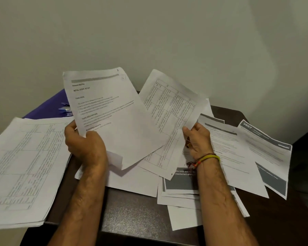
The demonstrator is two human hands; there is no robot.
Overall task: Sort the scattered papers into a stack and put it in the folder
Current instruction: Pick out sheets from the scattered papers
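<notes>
My left hand [84, 144] grips a printed text sheet [112, 110] by its lower left edge and holds it up above the table. My right hand [198, 139] pinches a sheet with a printed table [169, 110] at its right edge, also lifted and tilted behind the first sheet. A purple folder [48, 107] lies open at the back left, its clip partly visible beside the text sheet. More loose papers [238, 153] lie scattered on the dark table [132, 210].
A stack of table-printed sheets [23, 167] overhangs the table's left edge. Several sheets with dark grey header blocks [267, 151] spread to the right and front right. A plain wall stands close behind the table.
</notes>
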